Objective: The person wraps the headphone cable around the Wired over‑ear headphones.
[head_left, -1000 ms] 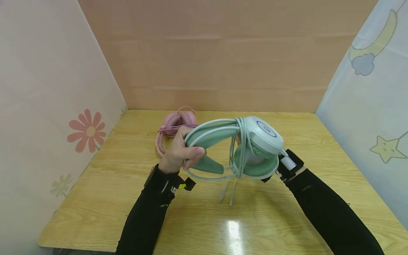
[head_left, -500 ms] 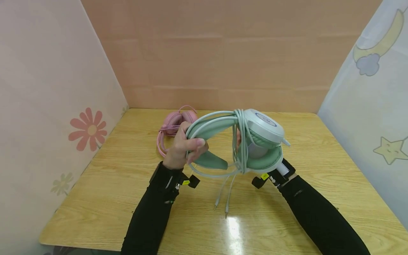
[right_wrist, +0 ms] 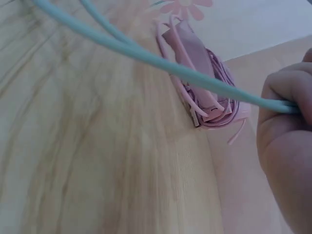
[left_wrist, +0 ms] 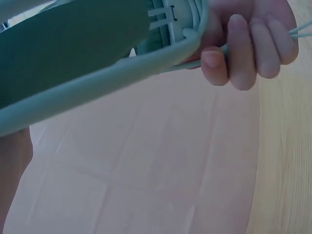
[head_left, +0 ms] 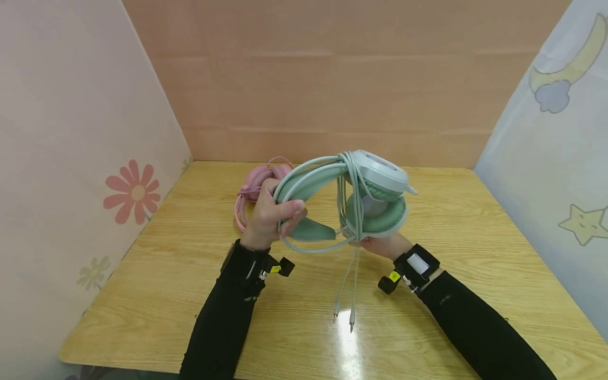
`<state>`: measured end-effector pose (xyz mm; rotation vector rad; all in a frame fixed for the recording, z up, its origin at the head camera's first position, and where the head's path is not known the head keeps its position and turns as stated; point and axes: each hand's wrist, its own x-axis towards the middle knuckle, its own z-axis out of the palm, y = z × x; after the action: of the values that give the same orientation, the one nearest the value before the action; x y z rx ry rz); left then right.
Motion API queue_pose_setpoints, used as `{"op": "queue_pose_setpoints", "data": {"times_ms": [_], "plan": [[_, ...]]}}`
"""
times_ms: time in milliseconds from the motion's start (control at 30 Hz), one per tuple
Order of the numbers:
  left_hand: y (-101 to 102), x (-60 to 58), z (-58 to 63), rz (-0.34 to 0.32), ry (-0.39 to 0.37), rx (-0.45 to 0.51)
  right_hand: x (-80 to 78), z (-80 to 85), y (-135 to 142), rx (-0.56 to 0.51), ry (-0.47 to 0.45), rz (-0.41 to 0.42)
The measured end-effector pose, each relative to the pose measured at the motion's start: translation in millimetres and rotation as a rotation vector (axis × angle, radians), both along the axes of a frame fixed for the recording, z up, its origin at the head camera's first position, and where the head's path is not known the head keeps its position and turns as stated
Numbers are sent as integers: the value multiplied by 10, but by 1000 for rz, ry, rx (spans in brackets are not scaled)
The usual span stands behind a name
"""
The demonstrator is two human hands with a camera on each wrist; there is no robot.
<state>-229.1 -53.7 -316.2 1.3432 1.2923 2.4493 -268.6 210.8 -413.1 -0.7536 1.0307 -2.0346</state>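
Mint-green and white headphones (head_left: 382, 177) are held up over the table in the head view, ear cups on the right. Their cable (head_left: 353, 200) is wound several times round the band beside the cups. My left hand (head_left: 273, 214) grips the top of the headband, thumb over it. Below the ear cups, my right hand (head_left: 386, 245) has its fingers curled round the cable's loose end, and two strands (right_wrist: 185, 73) come out of that fist in the right wrist view. The two plugs (head_left: 352, 319) dangle above the tabletop. Curled fingers (left_wrist: 242, 53) of the right hand show in the left wrist view.
Pink headphones (head_left: 256, 179) with their cable wrapped round them lie at the back of the wooden table (head_left: 157, 295), just beyond my left hand. A brown backdrop (head_left: 332, 79) stands behind, with patterned panels on both sides.
The green headphones have risen slightly. My right hand has come down from behind the ear cups to below them, onto the cable. The plugs hang lower; my left hand keeps its grip.
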Motion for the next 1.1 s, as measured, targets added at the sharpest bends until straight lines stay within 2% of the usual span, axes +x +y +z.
{"op": "queue_pose_setpoints", "data": {"times_ms": [133, 333, 467, 667, 900, 1100], "plan": [[6, 1, -15, 26, 15, -29, 41, 39, -56, 164, 84, -2], [22, -20, -37, 60, 0, -24, 123, 40, -91, 369, 110, -163], [17, -28, -51, 98, -7, -30, 154, -20, -65, 383, 180, -208], [3, -13, -66, 180, 8, -86, 190, -78, -46, 360, 275, -184], [-16, 32, -38, 284, 20, -185, 262, -60, -79, 554, 320, -247], [-31, 57, -33, 345, 30, -255, 363, -15, -105, 705, 386, -288]]}}
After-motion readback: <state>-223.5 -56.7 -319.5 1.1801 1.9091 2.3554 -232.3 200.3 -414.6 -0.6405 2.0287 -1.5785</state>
